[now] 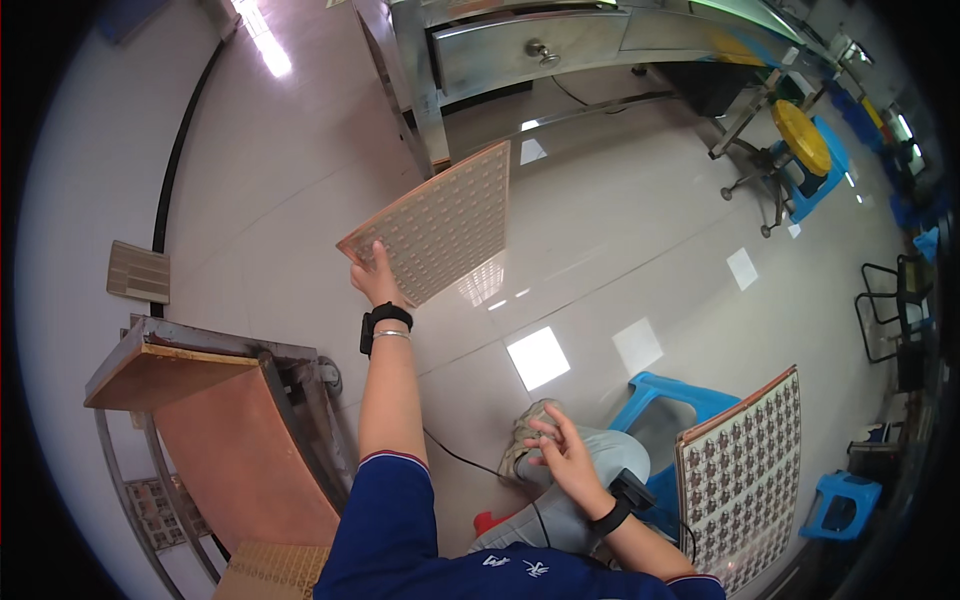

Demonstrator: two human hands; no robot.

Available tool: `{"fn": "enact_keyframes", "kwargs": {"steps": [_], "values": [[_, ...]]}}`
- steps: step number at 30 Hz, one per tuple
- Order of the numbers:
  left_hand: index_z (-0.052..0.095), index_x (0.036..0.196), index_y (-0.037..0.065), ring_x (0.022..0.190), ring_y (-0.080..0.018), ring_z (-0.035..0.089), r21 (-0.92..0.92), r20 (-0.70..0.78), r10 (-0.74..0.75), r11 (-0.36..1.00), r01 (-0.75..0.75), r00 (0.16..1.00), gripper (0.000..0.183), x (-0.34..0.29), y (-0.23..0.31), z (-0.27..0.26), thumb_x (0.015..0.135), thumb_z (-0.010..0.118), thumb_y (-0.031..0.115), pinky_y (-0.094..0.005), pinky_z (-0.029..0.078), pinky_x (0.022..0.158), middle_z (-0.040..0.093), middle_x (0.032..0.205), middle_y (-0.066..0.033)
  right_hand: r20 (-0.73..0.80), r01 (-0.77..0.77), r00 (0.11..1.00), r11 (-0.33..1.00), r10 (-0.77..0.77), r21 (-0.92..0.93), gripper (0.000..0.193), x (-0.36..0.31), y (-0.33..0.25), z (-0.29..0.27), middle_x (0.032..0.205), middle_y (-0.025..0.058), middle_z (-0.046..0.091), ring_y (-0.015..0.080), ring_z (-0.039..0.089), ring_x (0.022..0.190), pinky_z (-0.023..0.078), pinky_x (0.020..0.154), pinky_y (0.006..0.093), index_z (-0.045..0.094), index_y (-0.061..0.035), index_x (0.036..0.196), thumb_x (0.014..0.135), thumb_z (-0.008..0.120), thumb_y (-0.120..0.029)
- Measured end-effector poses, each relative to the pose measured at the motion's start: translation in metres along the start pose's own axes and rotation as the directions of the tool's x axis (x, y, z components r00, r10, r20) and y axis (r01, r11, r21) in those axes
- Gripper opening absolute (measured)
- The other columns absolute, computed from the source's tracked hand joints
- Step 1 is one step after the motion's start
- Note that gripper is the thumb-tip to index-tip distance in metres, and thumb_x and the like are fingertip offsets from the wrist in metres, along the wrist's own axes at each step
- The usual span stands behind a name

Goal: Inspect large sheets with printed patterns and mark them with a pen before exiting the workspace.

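My left hand (pixel 378 280) stretches forward and grips a thin, copper-edged circuit board panel (pixel 450 222) by its near left corner. The thumb lies on its face, which bears rows of small repeating marks; the other fingers are mostly hidden behind. Tilted, the panel is held up above the floor. Over my right leg, my right hand (pixel 568 465) has its fingers apart and holds nothing. To the right of it, a stack of copper-edged patterned panels (pixel 740 480) stands beside a blue plastic stool (pixel 665 400), partly covering it.
A metal rack (pixel 220 338) at the left holds copper-coloured sheets (pixel 240 450). Ahead stands a metal bench with a drawer (pixel 520 50). A wheeled yellow-seated stool (pixel 800 138) is at the far right, a small blue stool (pixel 842 505) at the near right. A black cable (pixel 460 460) crosses near my leg.
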State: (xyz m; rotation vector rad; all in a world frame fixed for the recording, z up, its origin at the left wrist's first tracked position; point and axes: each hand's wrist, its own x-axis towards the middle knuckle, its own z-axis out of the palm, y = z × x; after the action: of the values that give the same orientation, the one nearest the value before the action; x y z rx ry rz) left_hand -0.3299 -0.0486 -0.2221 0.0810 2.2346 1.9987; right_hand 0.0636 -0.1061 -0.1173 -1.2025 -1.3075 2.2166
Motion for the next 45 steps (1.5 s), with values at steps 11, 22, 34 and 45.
{"fn": "enact_keyframes", "kwargs": {"steps": [11,22,34,45], "values": [[0.036,0.131,0.0,0.11,-0.0171,0.045,-0.385,0.184,0.088,0.923,-0.011,0.979,0.045,-0.018,-0.01,-0.003,0.092,0.051,0.017,-0.0311,0.033,0.097,0.047,0.122,-0.0073,0.003,-0.011,1.0,1.0,0.011,-0.027,0.051,-0.001,0.011,-0.008,0.125,0.0158,0.048,0.0167,0.058,0.097,0.05,0.07,0.0242,0.025,-0.0064,0.139,0.091,0.042,-0.003],[0.042,0.121,0.001,0.109,-0.0166,0.046,-0.405,0.096,0.02,0.914,0.021,0.995,0.041,0.001,-0.003,0.02,0.091,0.055,0.025,-0.0322,0.034,0.097,0.05,0.117,-0.0065,0.071,-0.028,0.997,0.999,0.03,-0.022,0.051,0.0,0.012,-0.008,0.124,0.016,0.05,0.0165,0.057,0.097,0.049,0.074,0.0262,0.025,-0.0057,0.139,0.091,0.04,-0.005],[0.037,0.128,0.002,0.118,-0.0201,0.043,-0.292,-0.006,0.011,0.956,-0.013,1.0,0.055,-0.003,0.004,0.025,0.089,0.056,0.035,-0.0328,0.035,0.099,0.041,0.13,-0.0097,0.096,-0.025,0.995,1.0,0.025,-0.007,0.052,-0.009,0.027,-0.011,0.125,0.0145,0.05,0.016,0.057,0.098,0.049,0.076,0.0268,0.025,-0.01,0.14,0.09,0.039,-0.005],[0.015,0.14,0.0,0.131,-0.0267,0.026,-0.228,-0.093,-0.02,0.974,-0.002,0.995,0.075,-0.024,-0.006,0.012,0.089,0.055,0.038,-0.0375,0.024,0.108,0.017,0.146,-0.0157,0.1,0.014,0.995,0.999,-0.019,0.048,0.051,-0.029,0.004,-0.006,0.126,0.0141,0.048,0.0156,0.055,0.1,0.049,0.079,0.0267,0.025,-0.0112,0.14,0.091,0.04,-0.006]]}}
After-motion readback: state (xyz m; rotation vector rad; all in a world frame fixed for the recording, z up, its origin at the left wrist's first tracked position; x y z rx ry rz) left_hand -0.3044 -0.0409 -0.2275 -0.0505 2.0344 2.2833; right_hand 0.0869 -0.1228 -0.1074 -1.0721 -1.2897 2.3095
